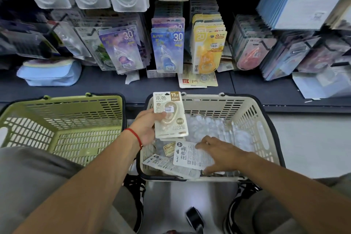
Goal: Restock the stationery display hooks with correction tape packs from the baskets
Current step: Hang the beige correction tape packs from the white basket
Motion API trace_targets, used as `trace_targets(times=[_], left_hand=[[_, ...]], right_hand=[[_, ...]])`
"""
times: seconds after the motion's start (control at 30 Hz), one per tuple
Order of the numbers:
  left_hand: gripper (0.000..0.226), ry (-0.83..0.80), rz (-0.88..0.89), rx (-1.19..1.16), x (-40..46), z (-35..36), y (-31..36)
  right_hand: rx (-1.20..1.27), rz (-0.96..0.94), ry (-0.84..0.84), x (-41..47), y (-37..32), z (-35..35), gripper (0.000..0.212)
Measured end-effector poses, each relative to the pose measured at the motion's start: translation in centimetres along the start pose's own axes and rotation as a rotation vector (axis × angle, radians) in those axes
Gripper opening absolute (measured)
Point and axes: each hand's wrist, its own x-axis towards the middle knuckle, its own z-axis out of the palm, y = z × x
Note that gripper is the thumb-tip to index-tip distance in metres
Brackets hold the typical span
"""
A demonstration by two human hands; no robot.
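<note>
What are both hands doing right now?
Left hand: holds a correction tape pack upright.
Right hand: open, fingers spread on a face-down pack in the basket.

1. The left hand [147,129], a red string at its wrist, is raised with thumb across the front of a correction tape pack [170,115], fingers behind, pinching it upright.
2. The right hand [221,156] lies palm down at four o'clock from the left, fingers spread toward nine o'clock.
3. Both bare forearms reach forward over bent knees.
</note>
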Motion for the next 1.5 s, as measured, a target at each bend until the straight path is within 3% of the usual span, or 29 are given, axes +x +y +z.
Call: trace_targets(times=[0.07,0.13,0.2,0.33,0.4,0.47,0.53,0.67,0.8,0.83,0.93,1.0,1.1,1.23,1.33,1.4,1.5], left_hand=[[0.036,-0.003,0.012,-0.043,0.0,-0.1,0.2],[0.039,-0.009,0.039,-0.055,0.0,-0.5,0.3],[0.040,0.007,0.078,-0.070,0.1,-1.0,0.5],[0.038,0.074,0.102,-0.007,0.1,-1.2,0.2],[0.034,0.099,0.093,0.065,-0.2,-0.5,-0.3],[0.034,0.075,0.080,0.073,-0.5,0.4,-0.9],[0.036,0.005,0.069,0.021,-0.7,1.4,-1.3],[0.045,-0.126,0.157,0.057,-1.4,2.1,-1.1],[0.059,0.028,0.207,0.087,-1.5,0.8,-0.1],[0.060,0.081,0.213,0.077,-1.4,0.3,0.3],[0.060,0.178,0.264,0.031,-1.6,-0.6,1.4],[0.059,0.199,0.290,0.007,-1.9,-0.6,1.8],[0.059,0.219,0.320,-0.007,-2.3,-0.8,2.4],[0.058,0.273,0.381,-0.030,-2.9,-1.0,3.7],[0.061,0.320,0.457,0.026,-3.8,0.0,4.7],[0.064,0.340,0.529,0.050,-4.4,1.5,5.4],[0.063,0.286,0.632,0.064,-5.5,4.1,6.8]], right_hand=[[-0.115,-0.031,0.015,-0.2,0.0,-0.2,0.083],[-0.054,-0.051,0.052,-0.8,0.1,-0.9,0.056],[0.213,0.027,0.261,-1.2,0.8,-1.8,0.025],[0.741,0.350,0.710,-1.4,1.4,-4.4,0.035],[1.082,0.403,0.793,-1.0,0.4,-5.7,0.027],[1.280,0.360,0.721,-0.4,-1.2,-6.8,0.022],[1.330,0.283,0.657,0.4,-3.4,-7.2,0.022],[1.133,0.287,0.663,1.5,-6.4,-6.9,0.014],[0.804,0.300,0.694,1.0,-6.6,-4.6,0.020],[0.758,0.242,0.604,0.8,-6.6,-3.8,0.025],[0.640,0.003,0.088,0.5,-7.6,-1.0,0.056],[0.483,-0.070,-0.037,0.4,-8.2,0.4,0.067],[0.501,-0.124,0.056,0.6,-7.5,-0.2,0.024],[0.663,0.118,0.368,-0.2,-2.8,-4.5,0.042],[1.090,0.295,0.564,-1.7,0.4,-7.8,0.033],[1.408,0.313,0.651,-2.5,0.5,-10.7,0.026],[1.644,0.163,0.732,-3.1,-1.4,-15.1,0.029]])
